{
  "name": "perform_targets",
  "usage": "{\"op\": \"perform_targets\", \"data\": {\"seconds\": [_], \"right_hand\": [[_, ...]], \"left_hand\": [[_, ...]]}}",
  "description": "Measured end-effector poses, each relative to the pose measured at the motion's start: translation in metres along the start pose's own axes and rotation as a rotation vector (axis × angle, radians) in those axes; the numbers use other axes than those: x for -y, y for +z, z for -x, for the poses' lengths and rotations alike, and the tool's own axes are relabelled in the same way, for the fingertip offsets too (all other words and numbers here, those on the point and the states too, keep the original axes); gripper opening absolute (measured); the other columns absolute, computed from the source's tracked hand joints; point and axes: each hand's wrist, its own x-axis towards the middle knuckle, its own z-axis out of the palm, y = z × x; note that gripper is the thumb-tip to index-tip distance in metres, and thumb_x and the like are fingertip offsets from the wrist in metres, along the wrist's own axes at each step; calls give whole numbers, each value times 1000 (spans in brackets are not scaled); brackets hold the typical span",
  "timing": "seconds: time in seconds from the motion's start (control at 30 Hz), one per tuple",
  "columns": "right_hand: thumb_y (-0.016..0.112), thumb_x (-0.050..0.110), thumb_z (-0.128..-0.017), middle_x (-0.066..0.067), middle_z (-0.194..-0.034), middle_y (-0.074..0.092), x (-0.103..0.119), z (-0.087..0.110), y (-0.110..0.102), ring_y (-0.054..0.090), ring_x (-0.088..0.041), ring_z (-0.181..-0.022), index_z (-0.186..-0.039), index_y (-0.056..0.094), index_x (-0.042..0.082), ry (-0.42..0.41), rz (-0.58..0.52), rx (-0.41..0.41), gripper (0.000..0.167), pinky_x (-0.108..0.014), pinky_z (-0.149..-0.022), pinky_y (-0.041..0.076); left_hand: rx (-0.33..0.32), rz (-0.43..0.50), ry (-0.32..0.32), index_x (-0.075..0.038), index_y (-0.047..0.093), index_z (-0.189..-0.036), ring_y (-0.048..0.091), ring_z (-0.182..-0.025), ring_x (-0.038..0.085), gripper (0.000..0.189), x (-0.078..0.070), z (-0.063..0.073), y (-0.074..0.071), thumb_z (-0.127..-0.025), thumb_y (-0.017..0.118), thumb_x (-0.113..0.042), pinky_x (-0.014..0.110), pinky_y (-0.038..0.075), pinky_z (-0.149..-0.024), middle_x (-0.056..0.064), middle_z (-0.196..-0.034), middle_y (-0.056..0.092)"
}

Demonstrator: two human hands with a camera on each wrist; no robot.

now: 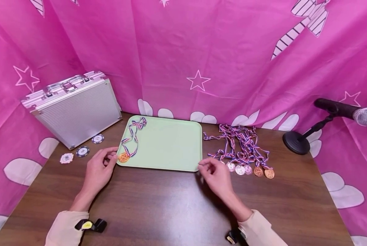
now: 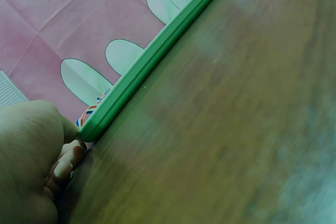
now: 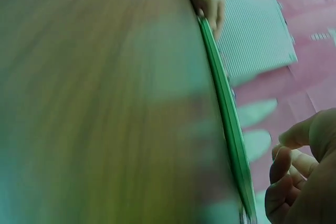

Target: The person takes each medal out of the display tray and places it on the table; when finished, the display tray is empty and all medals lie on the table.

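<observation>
A light green tray [image 1: 165, 143] lies on the wooden table. My left hand [image 1: 101, 167] pinches its near left corner, thumb above the rim and fingers low at the side, as the left wrist view shows. Inside that corner rests a gold medal [image 1: 123, 157], its striped ribbon [image 1: 136, 137] running loosely up the tray's left side. By the near right corner is my right hand [image 1: 215, 174], fingers loosely curled. In the right wrist view this hand [image 3: 304, 171] holds nothing, with a gap between its fingertips and the green rim [image 3: 226, 103].
Right of the tray lie several medals [image 1: 240, 169] in silver and bronze tones with tangled ribbons [image 1: 243, 143]. A microphone on a stand [image 1: 297, 142] occupies the far right. At left stand a silver case [image 1: 78, 112] and poker chips [image 1: 82, 151]. A pink curtain [image 1: 171, 51] hangs behind.
</observation>
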Motion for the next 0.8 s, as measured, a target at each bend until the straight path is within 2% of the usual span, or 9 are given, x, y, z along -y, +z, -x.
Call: {"op": "perform_targets", "data": {"seconds": [0.13, 0.4, 0.8], "right_hand": [[82, 3, -96, -2, -76, 74, 16, -3, 27, 60, -3, -58, -101, 80, 6, -32, -2, 77, 7, -22, -55, 50], [81, 12, -99, 6, -73, 71, 33, -14, 72, 60, 0, -59, -99, 81, 9, -55, -7, 141, 4, -21, -58, 51], [82, 15, -97, 7, -76, 72, 55, -28, 122, 58, 1, -67, -93, 82, 17, -166, 114, 123, 4, -18, -67, 48]], "left_hand": [[-4, -2, -1, -2, 74, -136, 54, -90, 6, 29, 0, 1, -2, -109, 69, -10, 13, 40, -75, 13, -109, 71], [5, -7, -11, -2, 74, -137, 53, -91, 8, 29, 0, 1, 1, -110, 68, -11, 14, 40, -76, 13, -110, 71], [-10, 15, 19, -1, 75, -135, 52, -91, 3, 28, 1, 1, 0, -109, 68, -8, 13, 40, -76, 13, -108, 71]]}}
